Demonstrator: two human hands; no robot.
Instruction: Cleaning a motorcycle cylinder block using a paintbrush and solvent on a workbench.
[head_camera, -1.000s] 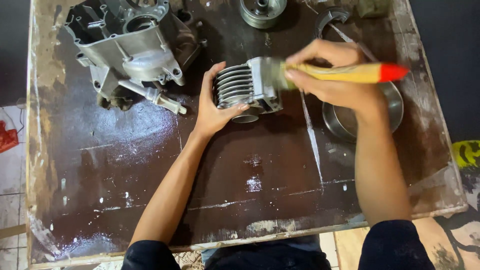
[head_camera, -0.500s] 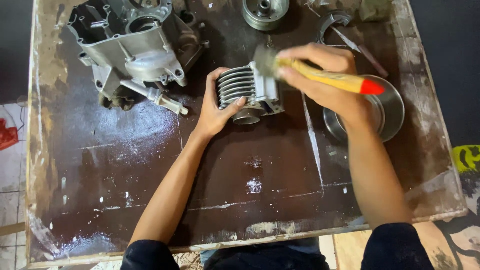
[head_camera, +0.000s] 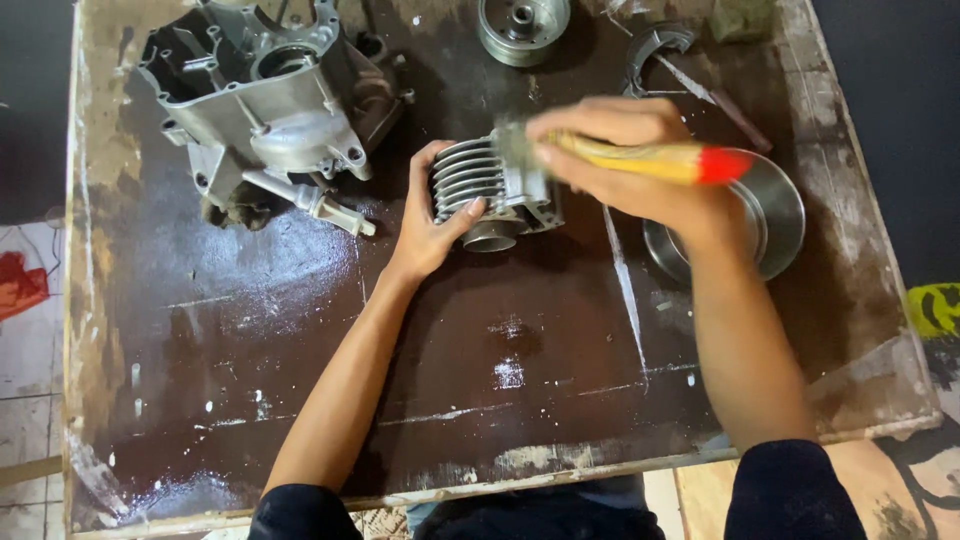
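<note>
A: What is different from a moment ago?

B: The brush sits lower and flatter now. A second ago its red tip pointed right and level, then it tilted; now the bristles press on the top of the cylinder and blur, so the stroke is running across the fins

A: And the cylinder itself?

B: It has barely shifted. It lies on its side at the middle of the surface, far half, just right of the crankcase and left of the round disc

A: So the scrubbing goes on?

B: I judge so; the wet sheen on the surface fits a wash in progress

A: How are the hands set?

B: The left hand reaches up from the near edge, fingers spread and curled round the finned end, thumb under the sleeve, steadying it. The right hand comes in from the right, wrist bent, fingers closed round the yellow handle, knuckles over the cylinder

A: Anything else near?

B: A flywheel at the far edge
</note>
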